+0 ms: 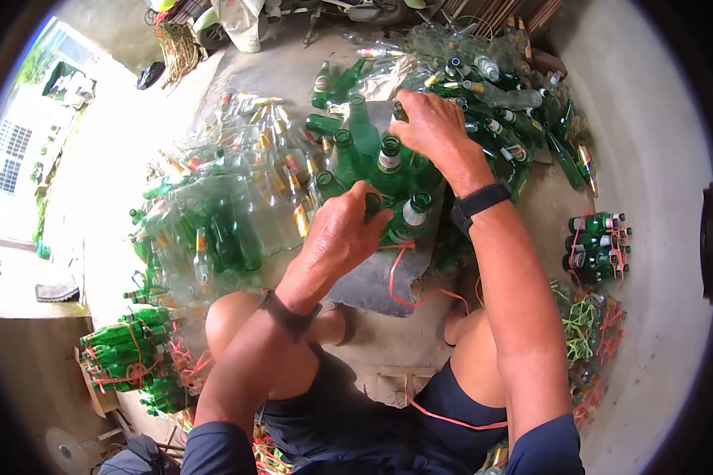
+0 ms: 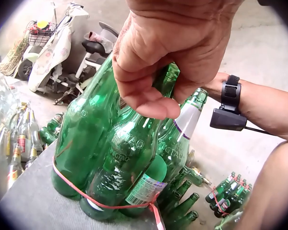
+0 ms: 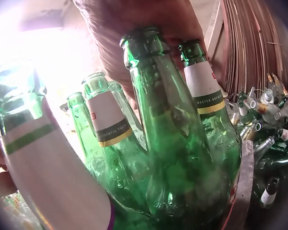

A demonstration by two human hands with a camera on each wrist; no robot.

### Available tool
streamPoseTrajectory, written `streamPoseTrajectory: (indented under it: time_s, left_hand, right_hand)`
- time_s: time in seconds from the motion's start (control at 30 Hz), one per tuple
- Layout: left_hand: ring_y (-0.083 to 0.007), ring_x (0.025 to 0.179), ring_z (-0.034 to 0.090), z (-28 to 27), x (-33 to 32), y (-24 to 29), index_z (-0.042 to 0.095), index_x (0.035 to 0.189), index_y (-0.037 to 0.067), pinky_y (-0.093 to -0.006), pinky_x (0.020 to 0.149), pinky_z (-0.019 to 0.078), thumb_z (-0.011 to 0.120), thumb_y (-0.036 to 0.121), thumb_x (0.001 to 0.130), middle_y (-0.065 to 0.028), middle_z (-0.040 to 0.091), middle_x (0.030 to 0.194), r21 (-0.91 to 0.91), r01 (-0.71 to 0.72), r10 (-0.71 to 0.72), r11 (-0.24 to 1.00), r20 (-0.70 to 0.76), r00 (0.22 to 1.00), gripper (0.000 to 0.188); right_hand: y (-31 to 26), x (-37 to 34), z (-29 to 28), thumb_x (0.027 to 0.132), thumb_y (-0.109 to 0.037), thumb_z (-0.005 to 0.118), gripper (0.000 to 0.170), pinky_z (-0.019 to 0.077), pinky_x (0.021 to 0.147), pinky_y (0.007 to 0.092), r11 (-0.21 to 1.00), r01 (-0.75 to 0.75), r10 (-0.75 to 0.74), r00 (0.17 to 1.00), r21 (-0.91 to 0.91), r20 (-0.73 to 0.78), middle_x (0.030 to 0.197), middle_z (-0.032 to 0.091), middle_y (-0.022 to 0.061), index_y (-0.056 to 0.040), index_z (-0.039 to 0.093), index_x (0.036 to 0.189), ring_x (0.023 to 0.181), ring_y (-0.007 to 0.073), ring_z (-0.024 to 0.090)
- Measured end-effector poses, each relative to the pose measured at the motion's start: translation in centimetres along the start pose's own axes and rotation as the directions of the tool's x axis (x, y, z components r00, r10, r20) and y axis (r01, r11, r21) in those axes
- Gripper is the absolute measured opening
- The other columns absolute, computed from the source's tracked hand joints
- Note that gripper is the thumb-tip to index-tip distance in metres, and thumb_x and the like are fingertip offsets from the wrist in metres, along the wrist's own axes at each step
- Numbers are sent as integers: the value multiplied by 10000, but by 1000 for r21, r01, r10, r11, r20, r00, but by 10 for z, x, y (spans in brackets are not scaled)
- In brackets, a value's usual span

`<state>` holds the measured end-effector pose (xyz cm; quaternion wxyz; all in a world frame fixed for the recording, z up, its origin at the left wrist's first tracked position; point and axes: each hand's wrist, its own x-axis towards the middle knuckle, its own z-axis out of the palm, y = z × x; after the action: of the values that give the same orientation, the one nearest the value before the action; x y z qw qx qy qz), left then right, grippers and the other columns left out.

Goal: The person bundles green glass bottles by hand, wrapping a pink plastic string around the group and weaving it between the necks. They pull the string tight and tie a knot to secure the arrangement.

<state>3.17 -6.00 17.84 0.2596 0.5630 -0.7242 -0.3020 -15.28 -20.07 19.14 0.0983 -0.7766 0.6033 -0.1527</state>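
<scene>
A bundle of upright green glass bottles (image 1: 364,131) stands on a grey board in front of me, several with white neck labels. A red plastic string (image 2: 103,205) runs round their lower part, and its loose end trails off the board. My left hand (image 1: 337,229) curls its fingers round the neck of a near green bottle (image 2: 122,148). On the far side of the bundle, my right hand (image 1: 440,131) grips another green bottle (image 1: 400,112) by its neck. In the right wrist view this hand is partly hidden behind a bottle neck (image 3: 149,52).
Many clear bottles (image 1: 253,186) stand to the left. A heap of loose bottles (image 1: 507,95) lies at the back right. Tied green bottle bundles (image 1: 123,352) are at lower left, another bundle (image 1: 598,241) near the right wall. A scooter (image 2: 53,52) is parked behind.
</scene>
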Motion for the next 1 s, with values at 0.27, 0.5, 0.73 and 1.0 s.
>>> streamPoseTrajectory:
  time_s: [0.27,0.5,0.73,1.0]
  left_hand:
    - [-387,634,668,-1,-7,-3,638,1042,-11,-451,591,496,747,141,913,-219,642,684,16,-70,70,997,-31,997,228]
    - [-397,628,661,-5,-9,1,622,1049,-14,-467,586,483,748,142,916,-211,621,645,-7,-105,105,994,9,994,241]
    - [-377,603,650,-6,-10,0,621,1048,-20,-454,569,468,741,131,918,-198,606,630,-41,-123,124,992,16,992,232]
    - [-366,591,644,-7,-11,2,621,1047,-27,-453,568,464,745,130,915,-194,597,620,-32,-120,121,992,26,992,239]
  right_hand:
    - [-1,1,3,796,-233,771,267,538,922,497,999,27,-31,994,-39,-105,1012,762,228,-55,737,993,1017,409,726]
    - [2,3,7,794,-227,793,262,535,909,514,997,32,-41,992,-73,-123,985,761,224,-51,724,975,1003,413,728]
    - [3,7,8,801,-207,787,239,535,888,500,994,35,-49,989,-102,-139,951,761,225,-55,723,973,976,407,734]
    - [0,5,7,801,-196,789,231,539,866,503,994,20,-34,990,-108,-138,935,766,222,-54,724,970,955,403,743]
